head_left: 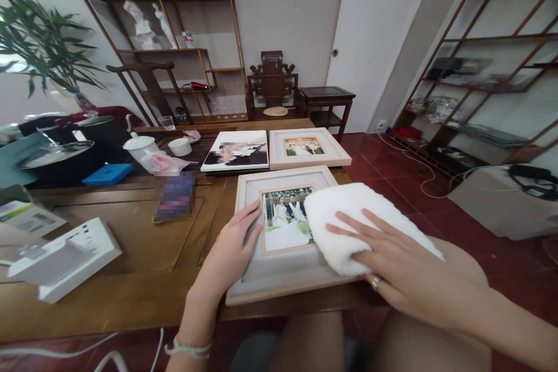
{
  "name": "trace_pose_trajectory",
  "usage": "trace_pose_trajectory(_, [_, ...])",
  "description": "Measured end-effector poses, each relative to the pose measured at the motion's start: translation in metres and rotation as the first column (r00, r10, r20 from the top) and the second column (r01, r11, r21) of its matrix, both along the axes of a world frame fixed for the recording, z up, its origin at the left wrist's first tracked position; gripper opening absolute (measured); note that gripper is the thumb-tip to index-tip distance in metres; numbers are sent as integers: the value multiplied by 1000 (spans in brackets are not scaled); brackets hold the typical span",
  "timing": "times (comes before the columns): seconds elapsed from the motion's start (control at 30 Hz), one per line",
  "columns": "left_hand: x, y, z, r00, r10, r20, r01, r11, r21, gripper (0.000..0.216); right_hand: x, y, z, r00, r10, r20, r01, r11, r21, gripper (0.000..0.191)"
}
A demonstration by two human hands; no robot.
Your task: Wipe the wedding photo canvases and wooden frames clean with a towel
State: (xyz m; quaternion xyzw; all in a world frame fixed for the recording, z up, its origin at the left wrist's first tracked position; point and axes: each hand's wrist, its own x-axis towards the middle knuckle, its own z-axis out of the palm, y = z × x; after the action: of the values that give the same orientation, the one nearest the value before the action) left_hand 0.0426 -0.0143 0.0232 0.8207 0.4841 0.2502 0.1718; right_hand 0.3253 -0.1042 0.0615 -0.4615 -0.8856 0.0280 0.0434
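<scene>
A light wooden photo frame point(283, 293) with a wide pale inner border lies on the table before me, turned slightly askew. Inside it is a photo point(283, 224) of a couple in wedding clothes outdoors. My left hand point(233, 244) grips the frame's left side, its fingers reaching over the rail onto the border. A fluffy white cloth point(349, 209) covers the frame's right part, including the photo's right edge. My right hand point(387, 256), wearing a ring, holds this cloth against the frame with its fingers spread over the top; the thumb is mostly hidden.
Behind lie a second wooden photo frame point(340, 154) and a stack of pictures point(238, 151). On the wooden table point(143, 302) to the left are a white box point(81, 261), a blue box point(107, 174), a white teapot point(142, 148) and a blurred purple item point(175, 196).
</scene>
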Motion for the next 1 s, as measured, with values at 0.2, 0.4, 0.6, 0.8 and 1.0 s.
trace_pose_trajectory(0.2, [0, 1, 1, 1000, -21, -17, 21, 1000, 15, 40, 6, 56, -2, 1000, -16, 25, 14, 997, 78, 39])
trace_pose_trajectory(0.4, [0, 0, 0, 999, -15, -30, 16, 1000, 18, 40, -14, 136, -5, 993, -101, 65, 90, 983, 161, 41])
trace_pose_trajectory(0.6, [0, -1, 0, 999, -12, -40, 12, 1000, 21, 40, -75, 158, 1, 994, 85, 63, -91, 990, 108, 42])
trace_pose_trajectory(0.8, [0, 1, -1, 1000, 3, -23, -3, 999, 35, 39, -123, 163, 7, 977, 207, 46, -210, 975, 70, 42])
trace_pose_trajectory(1.0, [0, 2, -1, 1000, -4, 16, 4, 1000, 11, 38, -77, 152, 2, 994, 108, 36, -110, 993, 53, 44])
